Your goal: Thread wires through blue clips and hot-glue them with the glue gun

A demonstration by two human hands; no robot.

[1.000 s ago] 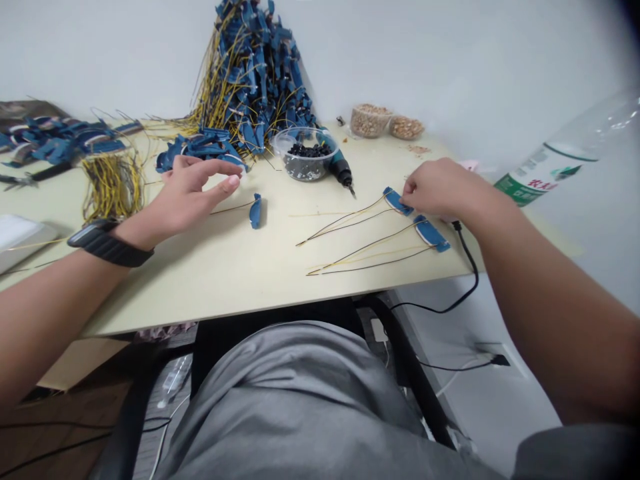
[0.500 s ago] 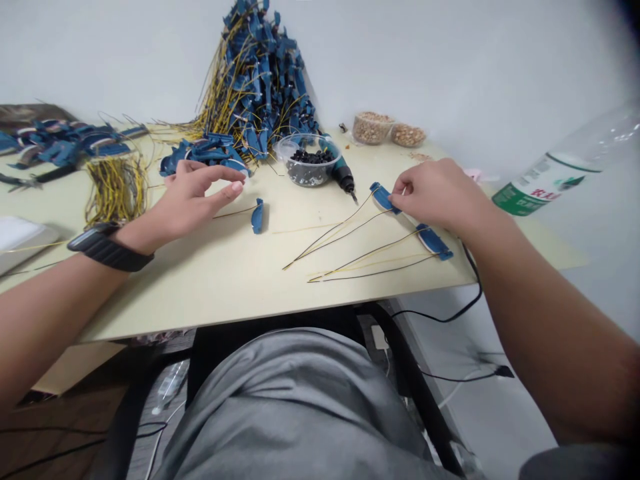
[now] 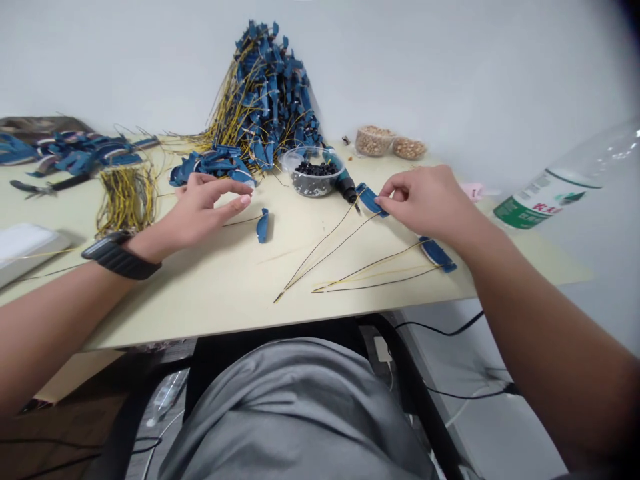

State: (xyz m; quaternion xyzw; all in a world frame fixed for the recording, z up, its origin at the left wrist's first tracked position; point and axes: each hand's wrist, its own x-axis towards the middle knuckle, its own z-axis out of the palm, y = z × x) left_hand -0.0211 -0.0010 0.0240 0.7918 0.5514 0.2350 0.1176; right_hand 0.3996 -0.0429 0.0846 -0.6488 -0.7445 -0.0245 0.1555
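Note:
My right hand (image 3: 427, 200) pinches a small blue connector (image 3: 371, 199) whose thin black and yellow wires (image 3: 320, 250) trail down toward the table's front edge. A second blue connector (image 3: 437, 254) with its own wires lies under my right wrist. My left hand (image 3: 203, 208), with a black watch (image 3: 121, 255) on the wrist, hovers with fingers curved and apart, holding nothing. A loose blue connector (image 3: 262, 224) lies just right of its fingertips.
A tall heap of blue connectors with yellow wires (image 3: 265, 93) leans on the wall. In front stand a clear tub of black parts (image 3: 313, 172) and a dark power tool (image 3: 345, 187). Yellow wire bundle (image 3: 125, 197), two nut cups (image 3: 373, 140), plastic bottle (image 3: 565, 180) at right.
My right hand has lifted the blue connector and carried it left toward the tub, dragging its wires along. My left hand has hardly moved.

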